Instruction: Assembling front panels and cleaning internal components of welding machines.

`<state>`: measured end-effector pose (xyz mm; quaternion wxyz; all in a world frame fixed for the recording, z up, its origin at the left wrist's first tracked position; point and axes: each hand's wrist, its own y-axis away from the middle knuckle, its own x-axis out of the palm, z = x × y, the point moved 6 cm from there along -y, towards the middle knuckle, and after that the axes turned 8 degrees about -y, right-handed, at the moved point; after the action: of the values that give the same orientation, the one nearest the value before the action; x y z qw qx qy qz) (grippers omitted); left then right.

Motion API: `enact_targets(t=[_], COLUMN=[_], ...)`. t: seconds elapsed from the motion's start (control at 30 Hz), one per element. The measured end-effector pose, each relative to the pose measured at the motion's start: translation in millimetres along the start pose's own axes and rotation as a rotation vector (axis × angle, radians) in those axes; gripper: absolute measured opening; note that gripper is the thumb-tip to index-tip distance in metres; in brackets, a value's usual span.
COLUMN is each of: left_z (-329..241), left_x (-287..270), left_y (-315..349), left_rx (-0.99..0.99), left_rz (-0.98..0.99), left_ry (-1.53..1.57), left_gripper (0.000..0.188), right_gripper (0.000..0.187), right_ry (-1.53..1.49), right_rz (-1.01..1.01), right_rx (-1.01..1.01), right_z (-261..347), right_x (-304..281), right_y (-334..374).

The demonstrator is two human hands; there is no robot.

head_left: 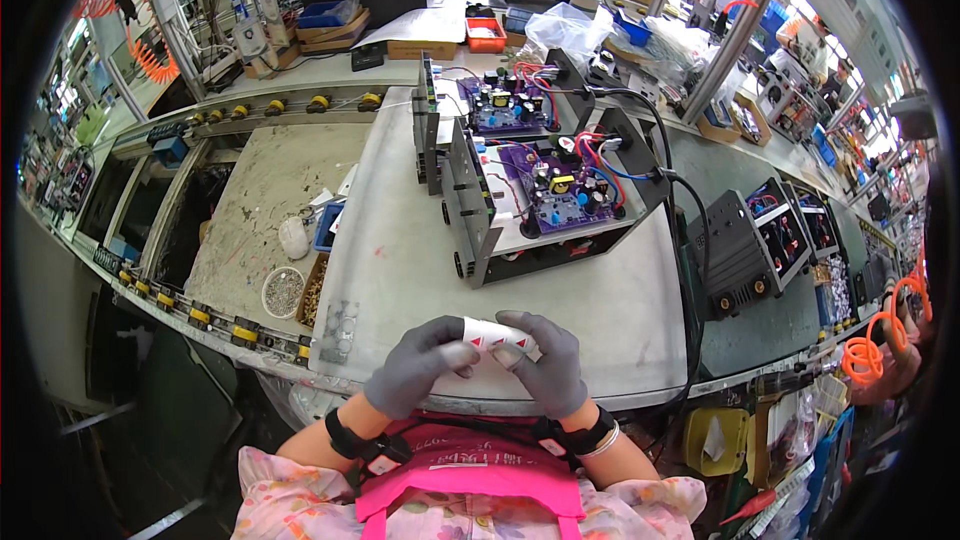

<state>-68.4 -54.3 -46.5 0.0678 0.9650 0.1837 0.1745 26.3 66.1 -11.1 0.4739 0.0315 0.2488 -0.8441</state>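
A curled white strip of labels (490, 334) with red triangle marks is held above the near part of a pale board (390, 270). My left hand (412, 368), in a grey glove, pinches the strip's left end. My right hand (552, 368), gloved the same, grips its right end between thumb and fingers. Beyond my hands stands an open black metal device housing (480, 230) with a purple circuit board (565, 190) and red and blue wires. A second open housing (428, 140) with a similar purple board (505, 110) sits behind it.
Black cables (690, 200) run off the right side of the housings. More dark devices (745, 255) stand to the right. On the left are a bowl of small parts (283, 292), a blue bin (327, 227) and a roller rail (245, 332). An orange coiled hose (862, 360) hangs at right.
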Motion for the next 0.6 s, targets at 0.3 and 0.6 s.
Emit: enact_targets(t=[0.3, 0.6], left_z=[-6, -2], left_x=[-3, -5], left_y=[3, 5], left_rx=[0.27, 0.271], left_rz=[-0.242, -0.231], left_ry=[-0.366, -0.487], left_gripper=[0.015, 0.015], right_gripper=[0.02, 0.014], right_ry=[-0.133, -0.001], right_rz=[0.069, -0.082], right_rx=[0.224, 0.057], right_z=[-23, -10], right_x=[0, -11], right_y=[12, 16])
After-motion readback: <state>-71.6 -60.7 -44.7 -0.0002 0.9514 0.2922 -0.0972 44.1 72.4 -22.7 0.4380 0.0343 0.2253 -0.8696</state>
